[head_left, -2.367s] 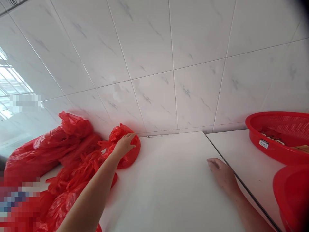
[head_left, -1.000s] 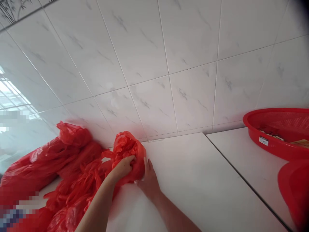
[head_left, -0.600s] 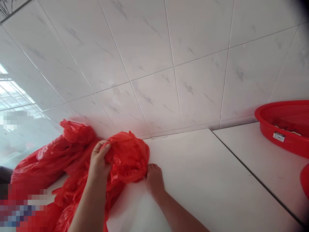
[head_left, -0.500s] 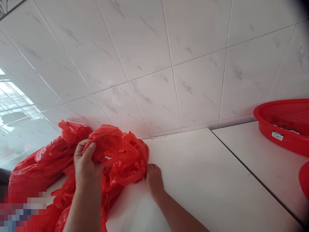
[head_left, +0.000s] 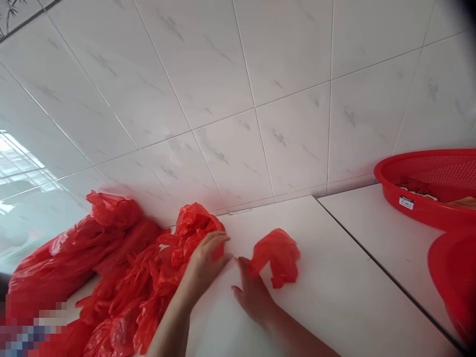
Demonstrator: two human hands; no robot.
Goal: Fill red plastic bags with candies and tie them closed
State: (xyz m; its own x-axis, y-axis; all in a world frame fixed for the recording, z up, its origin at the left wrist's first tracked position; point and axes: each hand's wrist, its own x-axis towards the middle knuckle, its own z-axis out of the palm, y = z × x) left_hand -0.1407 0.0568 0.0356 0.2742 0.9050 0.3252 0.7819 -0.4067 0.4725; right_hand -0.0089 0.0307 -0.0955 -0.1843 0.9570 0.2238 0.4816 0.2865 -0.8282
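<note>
My left hand (head_left: 206,260) is beside the right end of a crumpled heap of red plastic bags (head_left: 148,277), its thumb and fingers apart. A fold of red plastic shows behind its fingers, but I see no grip on it. Just to the right, my right hand (head_left: 256,292) is low over the white surface, thumb and fingers spread. One small red plastic bag (head_left: 278,253) is loose and bunched against the far side of that hand's fingers, slightly blurred.
A larger red plastic bundle (head_left: 82,238) leans near the tiled wall (head_left: 223,99) on the left. On the right, a red perforated basket (head_left: 412,208) has a few things inside. Another red container (head_left: 453,277) stands in front of it. A dark seam crosses the white surface (head_left: 320,307).
My left hand has released the bag plastic it was lifting and moved right and down. A small red bag now appears separately by my right hand. The view has shifted slightly right.
</note>
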